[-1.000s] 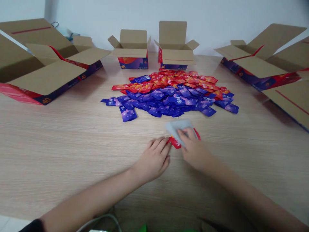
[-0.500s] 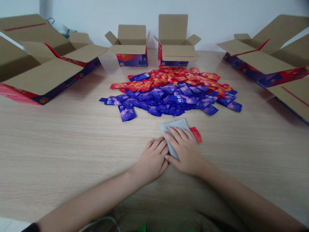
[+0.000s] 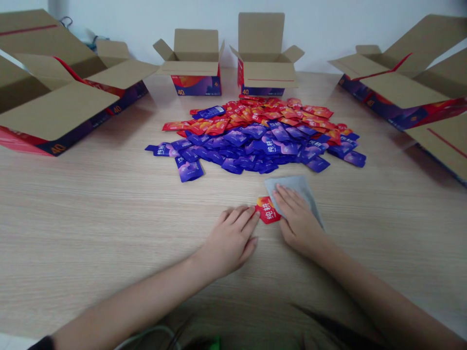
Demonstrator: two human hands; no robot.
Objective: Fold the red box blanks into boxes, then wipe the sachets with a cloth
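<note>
A red pouch (image 3: 266, 211) with white characters and orange fruit print lies flat on the table in front of me. My left hand (image 3: 234, 233) pins its left end under the fingertips, with the thumb resting apart on the tabletop. Over the pouch's right part lies a grey cloth (image 3: 292, 183), hiding the rest of it. My right hand (image 3: 299, 221) presses on this cloth with its fingers stretched and held together. Just beyond both hands is a wide pile of pouches, blue-purple pouches (image 3: 237, 138) in front and red pouches (image 3: 270, 109) behind.
Two open cardboard boxes, a left box (image 3: 196, 85) and a right box (image 3: 261, 91), stand behind the pile. Larger open cartons flank the table, a left carton (image 3: 85, 131) and a right carton (image 3: 396, 114). A cable (image 3: 146, 330) shows at the bottom edge.
The right hand has slid the grey cloth leftward over the red pouch, then back right, uncovering the pouch's printed left part. The left hand stays at the pouch's end. The view has tilted slightly downward.
</note>
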